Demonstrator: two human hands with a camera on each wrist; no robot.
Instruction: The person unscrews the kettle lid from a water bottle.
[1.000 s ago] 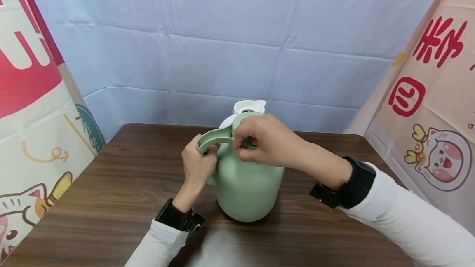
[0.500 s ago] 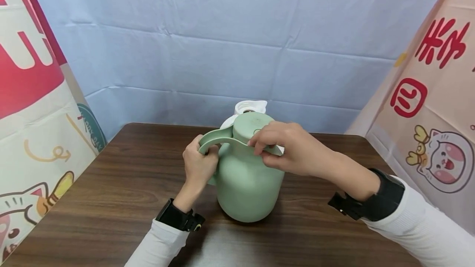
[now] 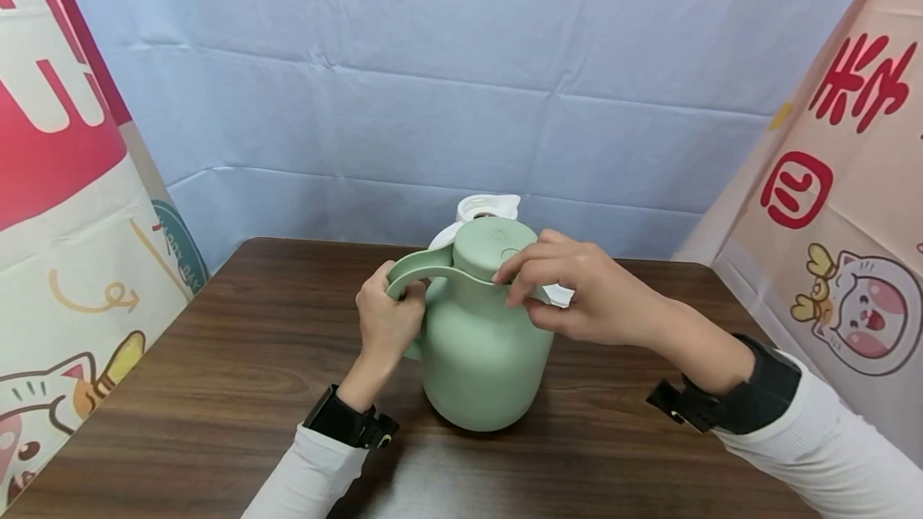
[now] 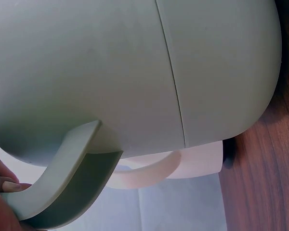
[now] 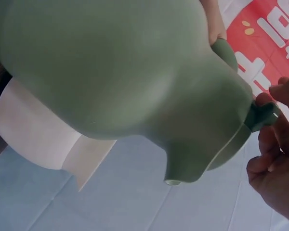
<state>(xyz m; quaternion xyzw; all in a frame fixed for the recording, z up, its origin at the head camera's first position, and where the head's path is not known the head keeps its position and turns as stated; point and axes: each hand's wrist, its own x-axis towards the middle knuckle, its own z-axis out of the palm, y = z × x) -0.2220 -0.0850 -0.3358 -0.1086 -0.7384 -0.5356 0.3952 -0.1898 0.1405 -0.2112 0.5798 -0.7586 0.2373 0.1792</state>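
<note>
A pale green thermos jug (image 3: 483, 351) stands upright on the brown table. Its round lid (image 3: 490, 240) sits in the neck. My left hand (image 3: 389, 315) grips the jug's handle (image 3: 421, 264); in the left wrist view the handle's lower curve (image 4: 62, 178) meets the body. At the right front of the lid, my right hand (image 3: 570, 283) has its fingers curled at the edge. The right wrist view shows them around a small dark green tab (image 5: 262, 115) on the lid. Parts of the tab are hidden by the fingers.
Close behind the green jug is a white jug (image 3: 490, 205) with a spout, mostly hidden. The wooden tabletop (image 3: 274, 343) ends at a pale blue cloth (image 3: 433, 78). Printed banners (image 3: 829, 247) hang at both sides.
My right hand has moved right along the lid's edge, uncovering the lid top. A small circle mark on the lid has shifted slightly right. My left hand stays on the handle.
</note>
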